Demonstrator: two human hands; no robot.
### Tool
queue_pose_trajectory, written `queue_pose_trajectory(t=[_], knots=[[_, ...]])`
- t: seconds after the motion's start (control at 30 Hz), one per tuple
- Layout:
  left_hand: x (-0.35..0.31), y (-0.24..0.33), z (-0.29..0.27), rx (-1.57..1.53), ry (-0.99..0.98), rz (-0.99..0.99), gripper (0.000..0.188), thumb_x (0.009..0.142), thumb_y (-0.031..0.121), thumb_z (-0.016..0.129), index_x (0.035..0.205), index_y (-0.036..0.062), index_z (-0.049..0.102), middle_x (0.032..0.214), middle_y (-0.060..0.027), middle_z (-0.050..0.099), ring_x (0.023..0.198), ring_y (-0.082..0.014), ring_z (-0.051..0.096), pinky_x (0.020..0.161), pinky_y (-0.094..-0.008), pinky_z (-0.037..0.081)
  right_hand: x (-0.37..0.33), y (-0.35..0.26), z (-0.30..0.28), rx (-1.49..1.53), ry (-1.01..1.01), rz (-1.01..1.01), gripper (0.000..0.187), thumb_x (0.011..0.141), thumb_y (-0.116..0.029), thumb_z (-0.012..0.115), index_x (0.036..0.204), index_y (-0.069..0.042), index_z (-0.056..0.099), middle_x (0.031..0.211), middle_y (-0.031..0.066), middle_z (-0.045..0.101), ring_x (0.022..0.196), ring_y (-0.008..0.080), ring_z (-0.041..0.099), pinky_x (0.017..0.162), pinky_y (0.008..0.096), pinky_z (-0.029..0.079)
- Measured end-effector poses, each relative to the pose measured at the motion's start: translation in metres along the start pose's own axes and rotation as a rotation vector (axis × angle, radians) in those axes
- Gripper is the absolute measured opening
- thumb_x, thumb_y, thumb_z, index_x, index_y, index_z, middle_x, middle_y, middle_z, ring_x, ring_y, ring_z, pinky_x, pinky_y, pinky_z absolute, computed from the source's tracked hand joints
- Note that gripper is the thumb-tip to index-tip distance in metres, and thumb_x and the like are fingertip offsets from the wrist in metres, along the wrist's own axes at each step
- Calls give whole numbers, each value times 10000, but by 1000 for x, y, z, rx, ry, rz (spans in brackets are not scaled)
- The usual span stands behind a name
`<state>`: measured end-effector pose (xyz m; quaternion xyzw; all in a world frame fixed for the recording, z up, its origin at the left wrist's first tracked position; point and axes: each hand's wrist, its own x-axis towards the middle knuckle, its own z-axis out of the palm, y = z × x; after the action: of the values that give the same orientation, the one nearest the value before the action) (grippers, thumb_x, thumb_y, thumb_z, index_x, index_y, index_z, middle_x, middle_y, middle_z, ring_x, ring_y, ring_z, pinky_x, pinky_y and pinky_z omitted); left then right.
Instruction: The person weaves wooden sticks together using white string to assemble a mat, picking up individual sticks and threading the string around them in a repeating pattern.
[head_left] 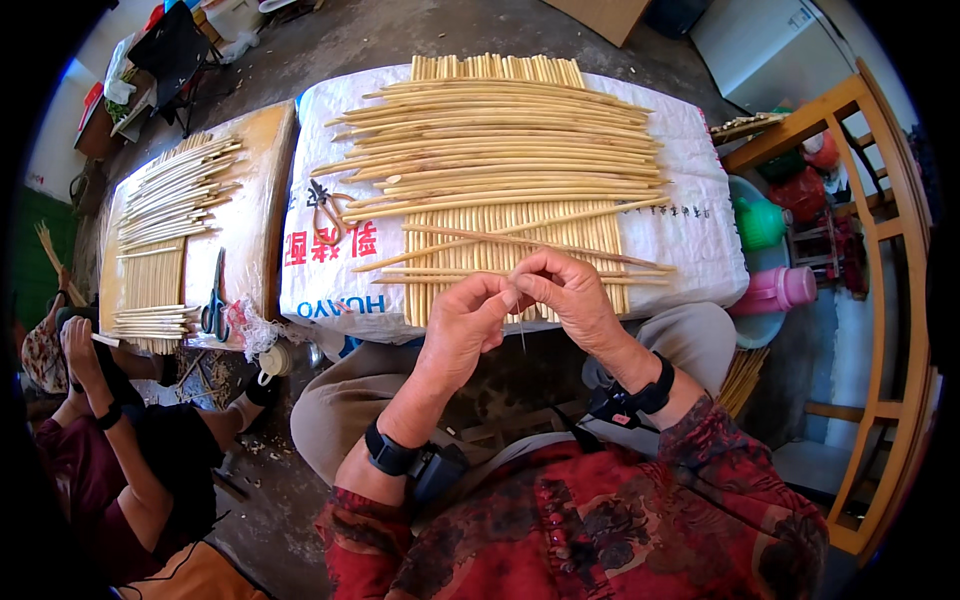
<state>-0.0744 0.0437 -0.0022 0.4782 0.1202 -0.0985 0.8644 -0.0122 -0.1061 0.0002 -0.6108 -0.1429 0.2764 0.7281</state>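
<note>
Over the near edge of the work surface, my left hand point(463, 325) and my right hand point(572, 298) meet fingertip to fingertip. Both are closed in a pinch on a thin pale strand point(523, 338), whose end hangs below them; its kind is too fine to make out. Behind the fingers, several loose sticks point(540, 240) lie crossed over a mat of straight peeled sticks point(512, 214) set side by side. A thick layer of longer sticks point(500, 140) lies crosswise on the mat's far part. Left of them rest scissors with brown handles point(330, 215).
A white printed woven sack point(700, 190) covers my work surface. To the left, a second table point(255, 180) bears sticks and dark scissors point(214, 305), with another person's hand point(82, 350) beside it. A basin with a pink jug point(775, 291) and a wooden frame point(890, 300) stand at right.
</note>
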Motion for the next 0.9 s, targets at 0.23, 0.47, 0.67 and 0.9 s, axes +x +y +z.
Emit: queue_pose_trajectory(t=[0.23, 0.47, 0.67, 0.9], knots=[[3, 2, 9, 192, -76, -12, 68, 852, 98, 568, 843, 33, 552, 631, 48, 466, 462, -15, 373, 408, -160, 297, -1, -1, -8, -110, 144, -93, 134, 891, -142, 536, 880, -10, 548, 750, 37, 587, 644, 78, 558, 592, 212, 480], [9, 6, 29, 280, 11, 19, 161, 850, 161, 611, 912, 14, 590, 615, 27, 491, 439, -24, 398, 389, -165, 314, -9, -11, -11, -10, 179, -67, 173, 905, -176, 518, 910, -4, 526, 754, 40, 566, 668, 99, 571, 539, 224, 510], [20, 3, 39, 164, -6, 143, 153, 866, 163, 586, 878, 11, 607, 608, 12, 517, 446, -30, 411, 392, -170, 320, -19, -33, -18, -154, 122, -20, 195, 892, -187, 548, 954, -2, 550, 801, 34, 582, 717, 93, 568, 598, 223, 486], [31, 9, 49, 126, -87, 163, 187, 880, 193, 564, 885, 9, 590, 684, -42, 578, 506, -93, 514, 412, -190, 370, -28, -38, -28, -361, 124, -45, 111, 836, -98, 607, 895, -7, 585, 791, 6, 589, 734, 61, 545, 661, 215, 453]])
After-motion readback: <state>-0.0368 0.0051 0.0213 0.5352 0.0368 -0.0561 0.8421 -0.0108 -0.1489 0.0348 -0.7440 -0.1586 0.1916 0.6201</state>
